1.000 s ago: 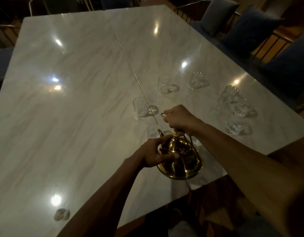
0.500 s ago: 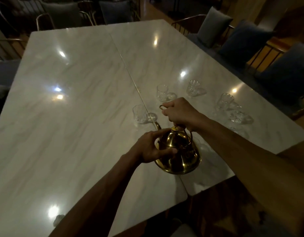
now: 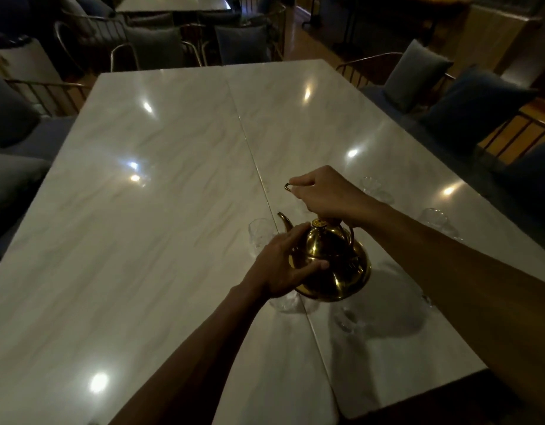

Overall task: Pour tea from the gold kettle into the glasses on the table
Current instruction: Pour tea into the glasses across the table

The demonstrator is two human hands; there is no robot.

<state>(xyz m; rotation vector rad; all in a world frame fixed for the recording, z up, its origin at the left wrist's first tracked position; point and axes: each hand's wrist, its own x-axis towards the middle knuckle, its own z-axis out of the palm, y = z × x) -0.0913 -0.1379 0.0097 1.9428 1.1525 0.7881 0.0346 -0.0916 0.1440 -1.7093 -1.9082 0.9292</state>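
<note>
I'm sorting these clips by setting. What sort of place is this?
Probably a cafe or restaurant: a long marble table, cushioned chairs around it, and a second table with more chairs behind.

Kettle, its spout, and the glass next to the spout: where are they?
kettle [image 3: 335, 271], head view, on its shiny round belly.
spout [image 3: 285, 219], head view, on the curved neck.
glass [image 3: 259, 237], head view, on its clear side.
</note>
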